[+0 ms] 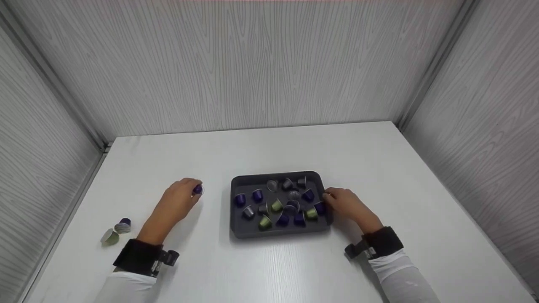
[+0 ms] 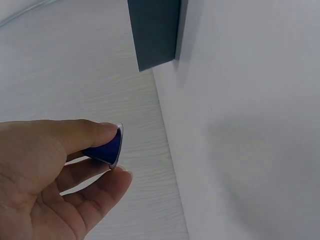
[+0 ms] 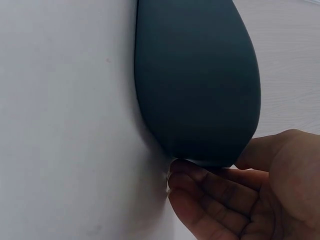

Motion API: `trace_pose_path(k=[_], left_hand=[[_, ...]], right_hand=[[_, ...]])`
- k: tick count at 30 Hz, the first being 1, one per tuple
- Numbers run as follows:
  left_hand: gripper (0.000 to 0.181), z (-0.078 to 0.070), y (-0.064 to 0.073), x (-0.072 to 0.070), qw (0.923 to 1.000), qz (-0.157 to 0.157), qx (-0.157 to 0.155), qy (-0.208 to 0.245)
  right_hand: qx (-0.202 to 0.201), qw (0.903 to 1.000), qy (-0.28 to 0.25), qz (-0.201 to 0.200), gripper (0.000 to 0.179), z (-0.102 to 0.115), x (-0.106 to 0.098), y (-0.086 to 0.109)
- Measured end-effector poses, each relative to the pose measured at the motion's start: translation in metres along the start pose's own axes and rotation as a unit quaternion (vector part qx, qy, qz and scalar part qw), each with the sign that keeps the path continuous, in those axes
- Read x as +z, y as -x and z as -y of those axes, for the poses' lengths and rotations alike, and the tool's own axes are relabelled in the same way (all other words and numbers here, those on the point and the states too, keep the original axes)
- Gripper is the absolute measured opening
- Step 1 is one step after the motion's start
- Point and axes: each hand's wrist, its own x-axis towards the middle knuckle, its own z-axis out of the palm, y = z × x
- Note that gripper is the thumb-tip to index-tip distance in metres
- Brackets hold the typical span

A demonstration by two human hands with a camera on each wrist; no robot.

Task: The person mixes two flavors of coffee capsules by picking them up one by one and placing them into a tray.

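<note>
My left hand [image 1: 179, 197] pinches a purple-blue coffee capsule [image 2: 103, 150] between thumb and fingertips, left of the tray. The capsule's rimmed end faces away from the palm. A dark grey rectangular tray [image 1: 273, 232] lies on the table, with several purple, green and grey coffee capsules scattered in it, some upright and some tipped. At its right side, my right hand [image 1: 346, 203] grips the edge; in the right wrist view the fingers [image 3: 215, 195] curl against the tray's end wall, and the thumb is partly hidden behind it.
Left of my left forearm, a green capsule [image 1: 111, 238] and a purple capsule [image 1: 123, 226] lie close together on the white table [image 1: 261, 273]. Wood-grain panels [image 1: 252, 63] stand behind the table and along both sides.
</note>
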Motion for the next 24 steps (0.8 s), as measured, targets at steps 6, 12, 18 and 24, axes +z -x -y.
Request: trace_pose_path(k=[6,12,18,24], left_hand=[[0.033,-0.022,-0.002,0.003,0.9973,-0.017,0.069,-0.017],[0.030,-0.043,-0.004,0.008,0.9904,-0.008,0.137,-0.017],[0.033,-0.066,-0.005,0.012,0.9873,0.045,0.150,-0.025],[0.032,-0.080,-0.005,0.020,0.9789,0.073,0.187,-0.036]], right_hand=[[0.002,1.0000,-0.001,0.004,0.026,-0.002,0.001,-0.001],[0.007,1.0000,0.002,0.005,0.025,-0.002,0.001,-0.001],[-0.003,1.0000,-0.006,0.004,0.022,-0.002,0.001,0.000],[-0.002,0.9999,-0.010,0.003,0.023,0.000,0.001,0.000]])
